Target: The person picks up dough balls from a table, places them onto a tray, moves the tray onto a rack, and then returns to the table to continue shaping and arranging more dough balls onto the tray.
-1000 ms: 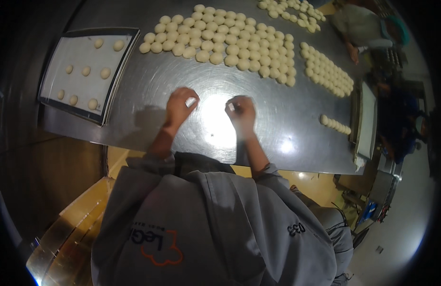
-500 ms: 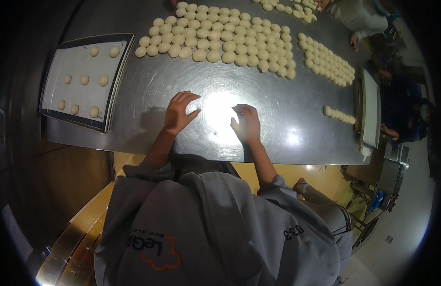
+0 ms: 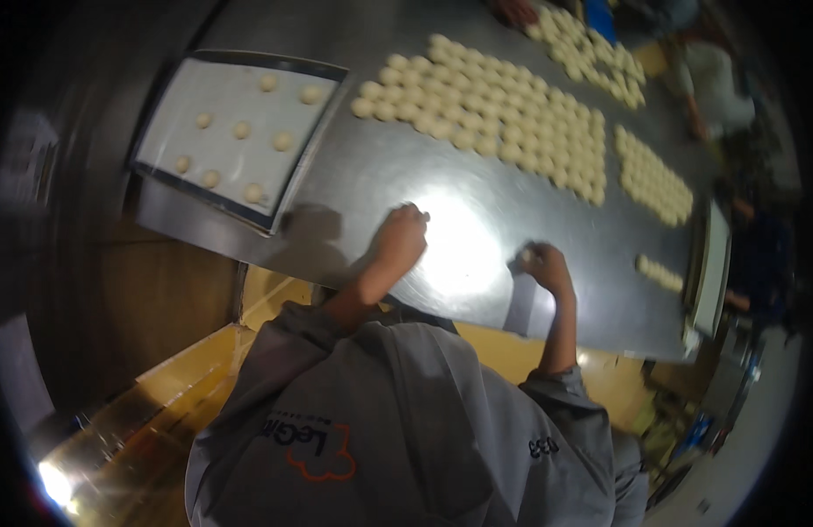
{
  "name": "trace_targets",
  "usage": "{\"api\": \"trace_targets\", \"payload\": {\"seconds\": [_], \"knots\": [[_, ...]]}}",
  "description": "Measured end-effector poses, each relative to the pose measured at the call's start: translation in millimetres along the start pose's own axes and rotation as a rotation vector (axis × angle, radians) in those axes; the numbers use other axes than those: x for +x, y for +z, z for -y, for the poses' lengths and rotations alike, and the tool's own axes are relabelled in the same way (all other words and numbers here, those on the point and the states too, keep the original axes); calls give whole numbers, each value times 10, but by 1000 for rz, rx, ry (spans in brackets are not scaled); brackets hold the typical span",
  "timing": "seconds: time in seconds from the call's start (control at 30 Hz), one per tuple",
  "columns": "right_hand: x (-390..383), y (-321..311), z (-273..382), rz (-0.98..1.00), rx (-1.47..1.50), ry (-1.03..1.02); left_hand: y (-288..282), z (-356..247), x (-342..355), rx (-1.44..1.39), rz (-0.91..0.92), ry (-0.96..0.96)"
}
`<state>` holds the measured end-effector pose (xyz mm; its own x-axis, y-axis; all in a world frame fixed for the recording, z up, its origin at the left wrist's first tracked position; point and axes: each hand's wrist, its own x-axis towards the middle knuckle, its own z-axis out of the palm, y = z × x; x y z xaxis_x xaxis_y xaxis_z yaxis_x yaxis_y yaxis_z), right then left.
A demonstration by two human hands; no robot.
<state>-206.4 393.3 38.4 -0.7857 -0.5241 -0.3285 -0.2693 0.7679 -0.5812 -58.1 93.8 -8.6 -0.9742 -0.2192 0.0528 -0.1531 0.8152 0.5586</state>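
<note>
My left hand [image 3: 402,239] is low over the shiny steel table [image 3: 354,184], with its fingers curled together. To its right, beyond a bright patch of glare, is my right hand [image 3: 549,267], its fingers also bent inward. What either hand holds, if anything, I cannot make out. On the far side of the hands lies a large block of round, pale dough balls [image 3: 494,114] in close rows. Left of my left hand is a dark-rimmed tray [image 3: 209,204] lined with white paper, bearing several spaced dough balls [image 3: 241,130].
A narrower block of dough balls [image 3: 654,180] and a short row of them [image 3: 659,273] lie to the right. Near the table's right end stands a pale tray [image 3: 710,272]. Looser dough pieces [image 3: 591,57] lie at the far side, by another person's hand [image 3: 514,12].
The view has turned, so the table looks tilted. Both hands had spread fingers before and now have them curled in. They are also somewhat farther apart.
</note>
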Motion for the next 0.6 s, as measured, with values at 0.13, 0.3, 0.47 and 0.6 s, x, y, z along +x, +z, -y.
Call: {"api": "trace_targets", "payload": {"seconds": [0.13,0.3,0.47,0.6], "knots": [[366,50,142,262,421,78,-309,466,169,-136,458,17],[1008,892,2181,157,765,-200,-1343,1309,-376,-518,336,-10],[2112,1869,3906,299,499,-426,-2632,2435,-1226,-639,6,-150],[3262,2547,4989,62,321,-550,-3388,3059,-1944,-606,-252,-386]]}}
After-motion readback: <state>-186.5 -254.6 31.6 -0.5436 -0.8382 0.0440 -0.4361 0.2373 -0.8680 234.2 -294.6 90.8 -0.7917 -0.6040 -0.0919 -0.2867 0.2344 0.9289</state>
